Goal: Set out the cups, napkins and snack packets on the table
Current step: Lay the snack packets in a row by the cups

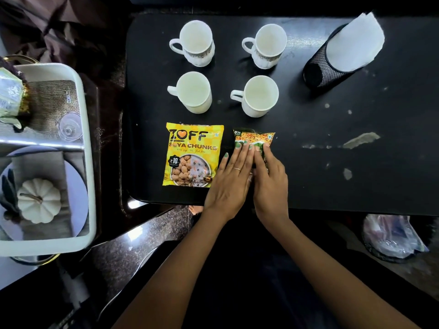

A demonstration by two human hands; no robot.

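Several white cups stand on the black table (356, 176), among them a patterned cup (196, 42) at the back and a plain cup (260, 96) in front. A black mesh holder (319, 67) with white napkins (351, 41) stands at the back right. A yellow soya chunks packet (192, 154) lies flat near the front edge. Beside it, on the right, lies a green and orange snack packet (255, 137). My left hand (231, 179) and my right hand (270, 184) both rest flat on that packet, fingers extended, covering its lower part.
A white tray (91, 162) stands left of the table, holding a small white pumpkin (39, 200) on a plate, a glass and a wrapped packet. A clear plastic bag (393, 236) lies below the table's front right edge. Pale scuffs mark the tabletop at right.
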